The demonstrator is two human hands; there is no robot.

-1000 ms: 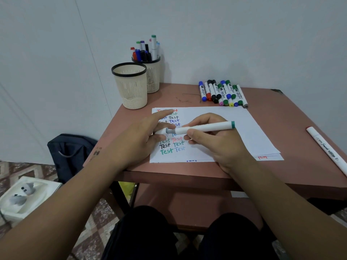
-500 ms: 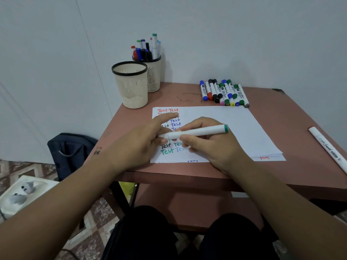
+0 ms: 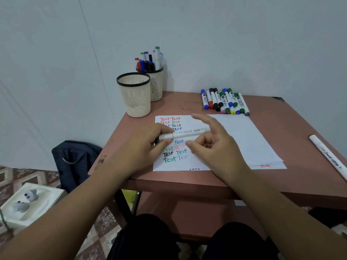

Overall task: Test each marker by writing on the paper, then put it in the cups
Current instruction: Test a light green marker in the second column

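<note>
Over the paper (image 3: 244, 139), at the middle of the table (image 3: 293, 177), I am holding a marker (image 3: 185, 133) level, its length running from 9 to 3 o'clock. The table top is looking smooth and reddish-brown; the paper is lying flat, white, with rows of "Test" in red, green, black, blue and pink showing down its left side. The marker is a slim white cylinder with small dark print along the barrel, which is too blurred to read.

My left hand (image 3: 148, 147) is gripping the marker's left end, fingers curled round it. My right hand (image 3: 216, 147) is hovering just beside the right end, forefinger stretched out, other fingers loosely bent, holding nothing.

At 11 o'clock two ribbed beige cups with black rims are standing: the near cup (image 3: 134, 94) and, touching behind it, the far cup (image 3: 156, 85) bristling with markers. At 1 o'clock a row of markers (image 3: 224, 102) is lying side by side. At 3 o'clock a long white pen (image 3: 328, 158) is lying near the edge.
</note>
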